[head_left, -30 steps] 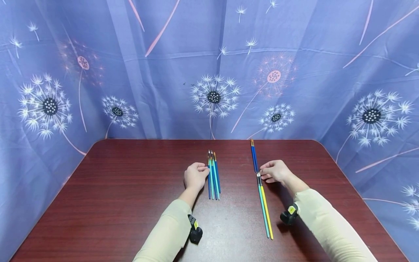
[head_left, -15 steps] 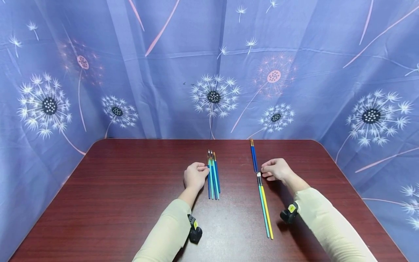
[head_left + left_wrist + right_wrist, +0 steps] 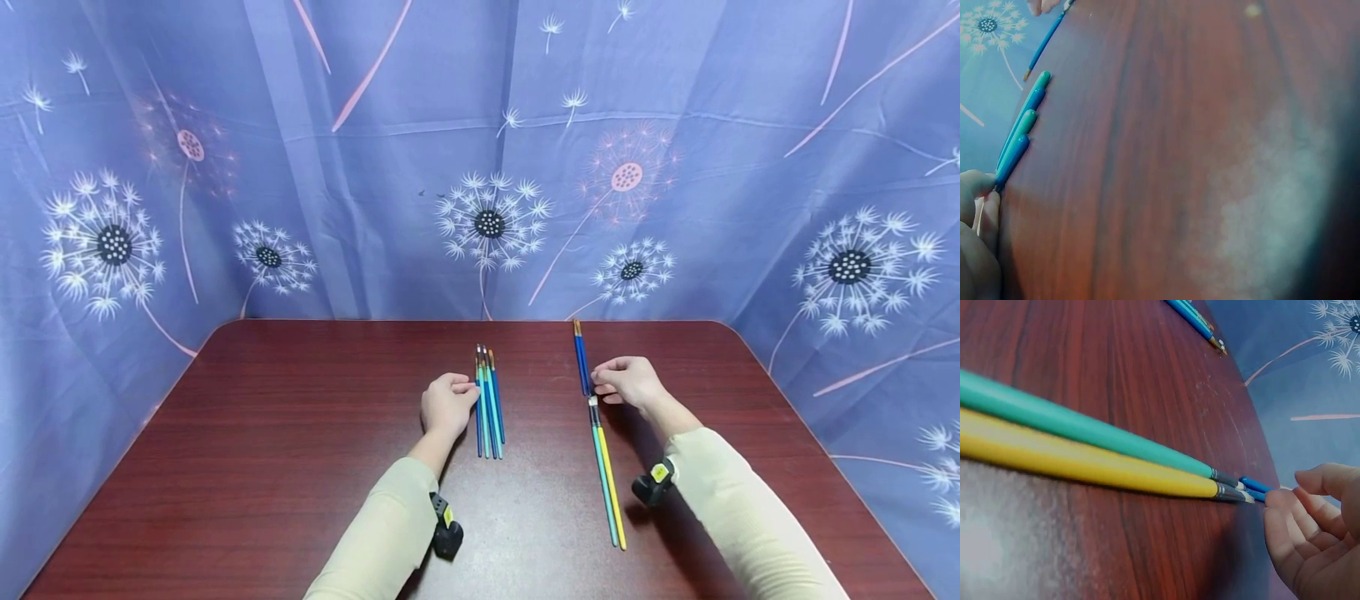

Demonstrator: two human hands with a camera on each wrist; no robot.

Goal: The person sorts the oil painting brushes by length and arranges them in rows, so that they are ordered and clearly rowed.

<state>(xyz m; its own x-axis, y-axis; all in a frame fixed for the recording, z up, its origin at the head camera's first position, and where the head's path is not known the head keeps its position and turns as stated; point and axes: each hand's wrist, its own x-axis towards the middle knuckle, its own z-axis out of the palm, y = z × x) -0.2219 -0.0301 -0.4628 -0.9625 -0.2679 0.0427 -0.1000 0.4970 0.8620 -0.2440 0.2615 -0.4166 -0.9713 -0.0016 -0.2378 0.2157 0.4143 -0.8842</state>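
Observation:
My left hand [image 3: 447,406] is at the left side of a row of blue and turquoise paintbrushes [image 3: 492,417], their bristles toward the far edge. In the left wrist view, its thumb and a finger pinch the nearest blue paintbrush [image 3: 1015,156]. My right hand [image 3: 628,383], fingers loosely bent with a gap between thumb and fingers, is beside the handle ends of two dark blue paintbrushes [image 3: 582,364]. Just nearer lie a turquoise paintbrush [image 3: 604,483] and a yellow paintbrush [image 3: 612,487], side by side, pale bristles close to those handle ends. In the right wrist view, fingertips overlap the blue handles [image 3: 1256,486].
Everything lies on a dark red-brown wooden table [image 3: 300,500]. Behind its far edge hangs a blue curtain [image 3: 390,167] with a dandelion print. The two dark blue brushes reach up to that far edge. Bare tabletop shows between the two groups of brushes.
My right hand draws slightly away from the pale bristles, then shifts a little farther out and left to the dark blue handle ends. My left hand and the brushes stay put.

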